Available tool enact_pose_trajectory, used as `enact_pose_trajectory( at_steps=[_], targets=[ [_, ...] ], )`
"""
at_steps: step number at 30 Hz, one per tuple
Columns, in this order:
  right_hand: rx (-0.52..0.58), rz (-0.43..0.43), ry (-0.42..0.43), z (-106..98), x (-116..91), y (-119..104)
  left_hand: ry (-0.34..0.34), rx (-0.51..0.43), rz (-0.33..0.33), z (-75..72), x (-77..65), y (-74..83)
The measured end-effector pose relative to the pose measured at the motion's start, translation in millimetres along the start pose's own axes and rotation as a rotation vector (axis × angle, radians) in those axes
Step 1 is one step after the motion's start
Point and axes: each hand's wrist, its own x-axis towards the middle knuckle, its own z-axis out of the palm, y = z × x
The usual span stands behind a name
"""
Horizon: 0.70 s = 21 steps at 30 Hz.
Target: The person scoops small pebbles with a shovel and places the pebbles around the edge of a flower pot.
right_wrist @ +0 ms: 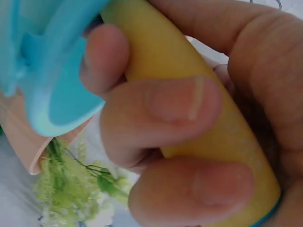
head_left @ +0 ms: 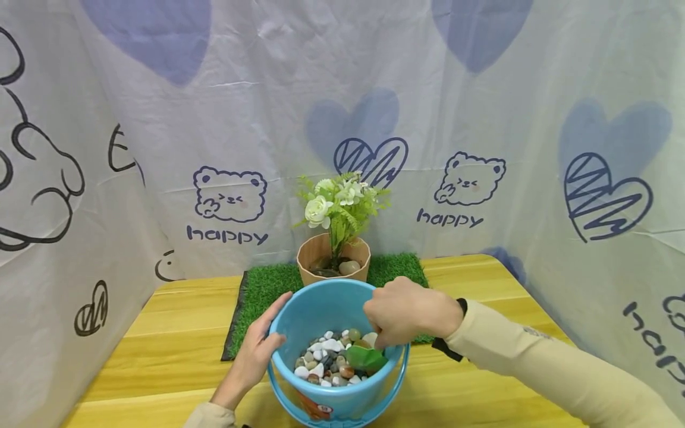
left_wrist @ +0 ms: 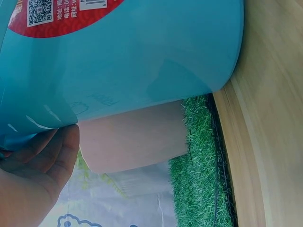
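Observation:
A light blue bucket (head_left: 316, 303) stands on the table, its inside seen from above in the head view. White, brown and grey pebbles (head_left: 327, 356) cover its bottom. My left hand (head_left: 255, 352) holds the bucket's left rim, thumb at the edge and fingers along the outer wall. Over the bucket's right side, my right hand (head_left: 409, 312) grips a small toy shovel. In the right wrist view my fingers wrap around its yellow handle (right_wrist: 151, 42). Its green blade (head_left: 366, 359) is down among the pebbles; the blade's lower edge is hard to make out.
Right behind the bucket is a tan flowerpot (head_left: 309, 261) with white flowers (head_left: 342, 205) and some stones inside. The pot stands on a green turf mat (head_left: 267, 297) on the wooden table (head_left: 176, 333). Patterned cloth (head_left: 257, 119) hangs around the back and sides.

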Motion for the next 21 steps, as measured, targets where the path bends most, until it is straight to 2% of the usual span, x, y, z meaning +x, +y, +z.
enact_pose_trajectory(
  at_steps=[3,7,10,18,21],
  targets=[
    [-0.069,0.058,0.021,0,1,-7,0.003,-0.005,0.005,0.9,-0.3,-0.6],
    [-0.159,0.113,0.109,0,1,-7,0.001,-0.004,0.021,0.7,0.2,-1.3],
    [-0.160,0.121,0.132,1,2,0,0.007,0.000,0.015,0.8,-0.4,-1.8],
    [0.037,0.044,0.133,3,1,17,0.012,0.011,0.014,0.6,-1.2,-2.1],
    [0.080,0.007,0.089,-1,2,18,0.016,0.013,0.016,0.4,-0.6,-1.9]
  ],
)
